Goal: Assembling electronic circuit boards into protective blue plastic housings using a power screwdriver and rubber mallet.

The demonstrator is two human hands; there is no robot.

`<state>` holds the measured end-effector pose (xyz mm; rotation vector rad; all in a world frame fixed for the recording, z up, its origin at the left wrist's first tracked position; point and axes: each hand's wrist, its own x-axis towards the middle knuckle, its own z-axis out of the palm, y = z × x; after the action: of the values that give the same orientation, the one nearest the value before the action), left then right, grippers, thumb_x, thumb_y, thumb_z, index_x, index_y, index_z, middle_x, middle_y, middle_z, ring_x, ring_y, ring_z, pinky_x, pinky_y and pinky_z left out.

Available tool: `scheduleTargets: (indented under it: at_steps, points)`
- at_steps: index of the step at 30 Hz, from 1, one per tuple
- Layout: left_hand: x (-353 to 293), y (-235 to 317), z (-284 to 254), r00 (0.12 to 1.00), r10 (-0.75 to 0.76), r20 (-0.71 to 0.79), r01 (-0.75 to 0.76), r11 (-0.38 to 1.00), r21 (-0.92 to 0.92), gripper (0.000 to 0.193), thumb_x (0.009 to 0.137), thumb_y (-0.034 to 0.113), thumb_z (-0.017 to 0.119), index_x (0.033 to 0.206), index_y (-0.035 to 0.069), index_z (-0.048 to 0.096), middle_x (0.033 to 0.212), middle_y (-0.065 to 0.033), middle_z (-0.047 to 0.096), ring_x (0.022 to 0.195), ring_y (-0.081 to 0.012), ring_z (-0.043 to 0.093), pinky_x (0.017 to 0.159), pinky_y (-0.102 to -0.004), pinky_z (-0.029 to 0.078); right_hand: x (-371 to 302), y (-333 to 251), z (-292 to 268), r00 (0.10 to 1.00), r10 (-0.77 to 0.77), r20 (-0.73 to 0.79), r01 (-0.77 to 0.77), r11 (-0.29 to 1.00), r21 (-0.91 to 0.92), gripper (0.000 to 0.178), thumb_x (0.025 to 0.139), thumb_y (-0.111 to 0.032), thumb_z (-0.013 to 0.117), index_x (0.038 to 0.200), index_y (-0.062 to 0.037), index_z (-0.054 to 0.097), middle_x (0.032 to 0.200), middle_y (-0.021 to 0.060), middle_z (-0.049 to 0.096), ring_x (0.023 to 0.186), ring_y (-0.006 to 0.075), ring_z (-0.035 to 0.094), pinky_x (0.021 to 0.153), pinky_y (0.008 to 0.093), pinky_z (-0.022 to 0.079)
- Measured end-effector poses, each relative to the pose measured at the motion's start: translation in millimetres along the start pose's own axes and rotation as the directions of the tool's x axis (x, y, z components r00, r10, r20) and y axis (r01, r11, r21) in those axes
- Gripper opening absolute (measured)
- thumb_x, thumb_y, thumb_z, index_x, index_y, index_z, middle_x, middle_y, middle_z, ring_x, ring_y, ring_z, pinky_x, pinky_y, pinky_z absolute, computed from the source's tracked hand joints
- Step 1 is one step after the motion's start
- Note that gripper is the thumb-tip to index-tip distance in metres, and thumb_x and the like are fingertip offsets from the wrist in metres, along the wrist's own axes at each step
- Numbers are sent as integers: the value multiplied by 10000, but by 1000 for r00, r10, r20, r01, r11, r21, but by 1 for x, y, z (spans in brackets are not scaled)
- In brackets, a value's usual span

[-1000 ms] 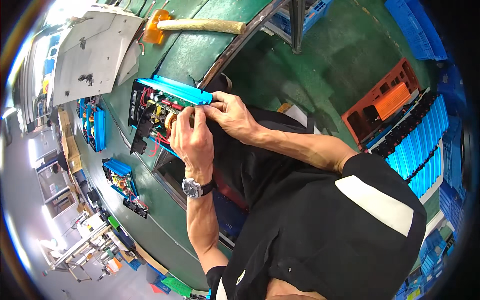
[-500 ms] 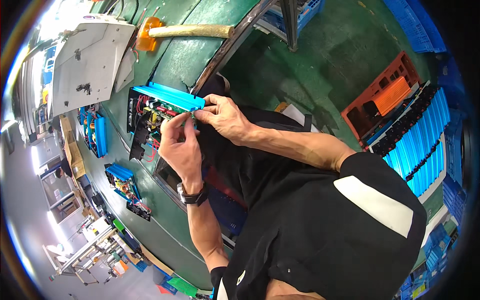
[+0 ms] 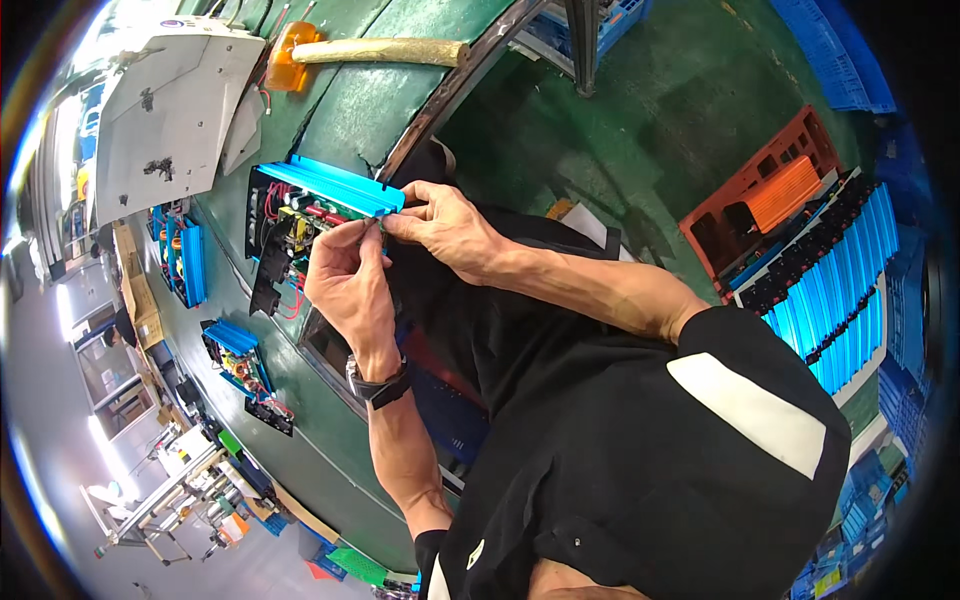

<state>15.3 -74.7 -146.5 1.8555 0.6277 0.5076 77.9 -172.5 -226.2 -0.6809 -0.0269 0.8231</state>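
Blue-finned open unit (image 3: 300, 215), both hands' fingers (image 3: 372, 228) pinched on something too small to identify.

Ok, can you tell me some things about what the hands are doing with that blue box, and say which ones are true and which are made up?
1. Both hands meet at the edge of the blue electronics unit. True.
2. The left hand has a watch on its wrist. True.
3. The green workbench holds only one blue unit. False: more blue units lie further along it.
4. The right hand holds a hammer. False: its fingertips pinch something tiny by the unit; what it is cannot be told.
5. The orange crate sits on the bench. False: it stands on the floor.
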Motion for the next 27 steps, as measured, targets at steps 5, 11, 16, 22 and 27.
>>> scheduleTargets:
  at_steps: [5, 11, 16, 22, 27]
  points:
    - [-1, 4, 3, 990, 137, -27, -130, 975, 182, 84, 917, -15, 750, 978, 3, 696, 885, -23, 728, 665, -50, 626, 593, -197, 498, 2, -4, -4, 999, 4, 37, -2, 997, -73, 287, 977, -102, 716, 1201, 29, 593, 1011, 74, 721, 945, 103, 664, 881, 264, 532]
    - [-8, 5, 7, 948, 319, 6, -280, 822, 495, 106, 863, -51, 735, 942, 15, 711, 774, -48, 673, 596, -75, 581, 573, -261, 468, -1, -8, 0, 999, -50, 12, 51, 979, -195, 324, 971, -110, 720, 1228, 55, 611, 1079, 126, 749, 1008, 129, 689, 910, 291, 546]
    - [-9, 5, 3, 925, 378, 42, -328, 739, 588, 97, 869, -29, 738, 944, 30, 721, 771, -61, 668, 577, -125, 590, 583, -284, 476, -6, -18, 5, 994, -106, -10, 95, 925, -369, 310, 970, -112, 718, 1215, 67, 653, 1057, 134, 768, 981, 126, 702, 880, 293, 563]
    - [-7, 3, 3, 887, 456, 74, -406, 694, 595, 164, 873, 5, 765, 1035, 31, 753, 964, -91, 672, 793, -167, 656, 625, -291, 498, -7, -16, 6, 989, -145, -13, 129, 917, -377, 282, 973, -105, 710, 1193, 66, 669, 1026, 116, 770, 961, 101, 690, 861, 276, 561]
    - [-7, 5, 7, 924, 374, 83, -344, 717, 606, 149, 888, 29, 762, 1037, 37, 771, 1033, -89, 647, 828, -198, 650, 653, -296, 507, -4, -7, 2, 988, -151, -8, 139, 929, -343, 246, 990, -94, 690, 1178, 63, 672, 1027, 87, 754, 972, 89, 673, 850, 263, 554]
